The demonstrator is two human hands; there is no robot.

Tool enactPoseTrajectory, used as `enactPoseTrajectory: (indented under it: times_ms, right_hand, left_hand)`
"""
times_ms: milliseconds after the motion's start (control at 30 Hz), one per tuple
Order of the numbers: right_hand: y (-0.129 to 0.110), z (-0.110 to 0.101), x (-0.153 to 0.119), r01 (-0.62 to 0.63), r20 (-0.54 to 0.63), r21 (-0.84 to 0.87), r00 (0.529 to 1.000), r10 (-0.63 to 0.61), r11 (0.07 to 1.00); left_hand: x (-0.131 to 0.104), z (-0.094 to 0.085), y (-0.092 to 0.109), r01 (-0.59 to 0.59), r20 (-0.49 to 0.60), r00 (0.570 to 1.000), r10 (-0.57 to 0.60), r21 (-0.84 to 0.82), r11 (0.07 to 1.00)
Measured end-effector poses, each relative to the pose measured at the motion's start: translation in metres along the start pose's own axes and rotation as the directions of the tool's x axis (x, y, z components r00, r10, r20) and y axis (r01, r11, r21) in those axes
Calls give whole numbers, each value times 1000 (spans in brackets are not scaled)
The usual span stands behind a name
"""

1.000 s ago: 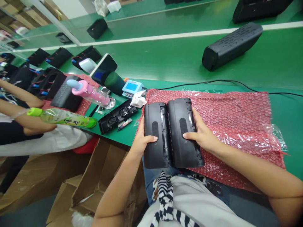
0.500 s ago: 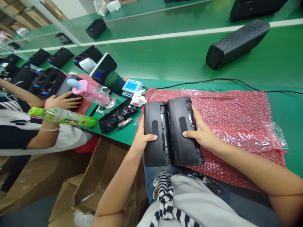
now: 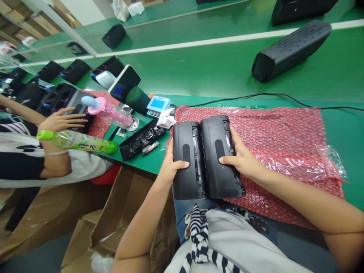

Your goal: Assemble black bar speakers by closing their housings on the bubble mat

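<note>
Two black plastic housings lie side by side, close together, over the near edge of the red bubble wrap [image 3: 284, 132]. My left hand [image 3: 170, 165] grips the left housing [image 3: 182, 182] by its outer side, thumb on its face beside a dark oval pad. Around the outer side of the right housing [image 3: 220, 178] is my right hand [image 3: 241, 157], its thumb resting near a similar pad. The inner sides show clips and slots. The fingers beneath both housings are hidden.
To the left lie a black speaker panel [image 3: 142, 138], crumpled tissue [image 3: 166, 118], a blue device [image 3: 159, 104], a pink bottle [image 3: 113, 113] and a green bottle [image 3: 82, 142]. A co-worker's hand [image 3: 61, 121] is beyond. A black speaker [image 3: 292, 51] stands behind; cardboard boxes [image 3: 113, 212] are below.
My hands and both housings have hardly moved. The co-worker's hand has moved left over the dark part there. The black speaker at the back right appears slightly farther right.
</note>
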State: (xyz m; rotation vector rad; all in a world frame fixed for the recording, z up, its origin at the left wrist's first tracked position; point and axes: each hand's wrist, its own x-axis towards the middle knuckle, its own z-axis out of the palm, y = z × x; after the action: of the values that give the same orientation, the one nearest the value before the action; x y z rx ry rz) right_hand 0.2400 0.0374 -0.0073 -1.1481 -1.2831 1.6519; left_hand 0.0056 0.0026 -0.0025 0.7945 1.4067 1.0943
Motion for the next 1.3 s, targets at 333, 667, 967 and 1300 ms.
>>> enactPoseTrajectory:
  times_ms: [333,667,967,1300]
  right_hand:
    - [2,-1,0,8,8,-14,1000,-8,1000]
    - [-3,1,-1,-34,-5,-16,999,34,999]
    - [0,-1,0,-3,27,-30,1000,4,1000]
    - [11,-5,0,7,5,-148,1000,-6,989]
  left_hand:
    - [0,0,0,3,5,1000,-3,14,1000]
    - [0,0,-1,-8,-14,1000,9,34,999]
    - [2,-2,-6,-77,12,997,77,22,997]
    - [2,-3,-7,-96,32,995,95,24,995]
